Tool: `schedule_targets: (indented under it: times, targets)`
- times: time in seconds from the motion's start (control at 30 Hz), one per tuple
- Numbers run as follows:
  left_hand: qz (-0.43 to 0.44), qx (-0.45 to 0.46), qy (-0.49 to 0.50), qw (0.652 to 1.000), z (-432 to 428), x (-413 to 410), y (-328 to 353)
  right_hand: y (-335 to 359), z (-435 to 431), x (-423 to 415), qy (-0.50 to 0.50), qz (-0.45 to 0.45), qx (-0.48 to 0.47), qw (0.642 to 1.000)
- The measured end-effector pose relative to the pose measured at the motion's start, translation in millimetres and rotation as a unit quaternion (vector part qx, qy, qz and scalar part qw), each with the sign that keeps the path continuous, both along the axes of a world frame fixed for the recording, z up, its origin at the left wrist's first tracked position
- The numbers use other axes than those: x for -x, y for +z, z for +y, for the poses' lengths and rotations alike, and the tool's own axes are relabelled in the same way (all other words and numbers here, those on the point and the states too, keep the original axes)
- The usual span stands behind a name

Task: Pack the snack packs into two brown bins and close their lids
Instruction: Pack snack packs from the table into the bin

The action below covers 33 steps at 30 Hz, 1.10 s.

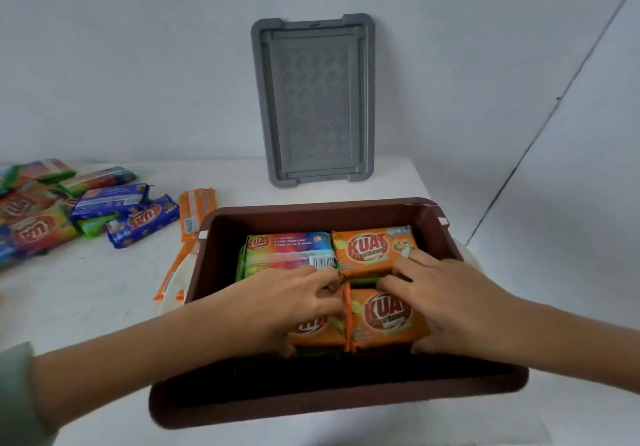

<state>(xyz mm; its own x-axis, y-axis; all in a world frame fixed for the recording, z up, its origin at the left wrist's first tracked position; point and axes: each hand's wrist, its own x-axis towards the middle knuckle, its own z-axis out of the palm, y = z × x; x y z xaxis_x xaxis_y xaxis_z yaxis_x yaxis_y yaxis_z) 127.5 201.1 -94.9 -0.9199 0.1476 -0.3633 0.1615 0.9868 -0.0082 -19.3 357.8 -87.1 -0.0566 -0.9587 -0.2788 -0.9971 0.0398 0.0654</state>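
Two hands reach into the brown bin point(346, 207) at centre. The left hand point(294, 307) pinches the near-left orange pack point(311, 334); the right hand point(446, 293) grips the near-right orange pack point(381, 322). Loose snack packs point(104, 203) lie at 9 o'clock, and a grey lid point(313, 99) leans at 12 o'clock.

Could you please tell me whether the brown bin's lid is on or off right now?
Off: a grey lid leans against the wall behind the brown bin, whose open top shows snack packs inside.
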Motion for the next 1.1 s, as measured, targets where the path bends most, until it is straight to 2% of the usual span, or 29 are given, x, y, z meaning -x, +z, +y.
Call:
schedule_targets:
  times: [0.13,0.23,0.47,0.57,0.63,0.77,0.97,1.1]
  targets:
    - [0.039,0.021,-0.006,0.999,-1,-4,-3,-7,-5,-7,-0.007,-0.013,0.007,1.000]
    - [0.033,0.014,0.004,0.999,-3,-4,-2,-7,-10,-7,-0.012,-0.025,0.025,0.999]
    - [0.027,-0.019,0.013,0.999,-5,-2,-4,-5,-14,-2,0.011,-0.025,-0.001,1.000]
    - [0.038,-0.090,0.035,0.995,-13,-4,5,4,-20,-2,0.010,-0.041,0.002,0.999]
    - [0.086,-0.158,0.073,0.981,-24,-9,17,16,-27,-2,0.008,-0.063,0.030,0.998]
    - [0.194,-0.209,0.156,0.946,-53,-27,38,38,-55,-9,0.020,-0.094,0.106,0.990]
    - [0.309,-0.172,0.257,0.899,-96,-64,63,60,-120,-36,0.074,-0.122,0.168,0.975]
    - [0.324,-0.134,0.330,0.876,-129,-95,67,65,-176,-61,0.112,-0.142,0.189,0.965]
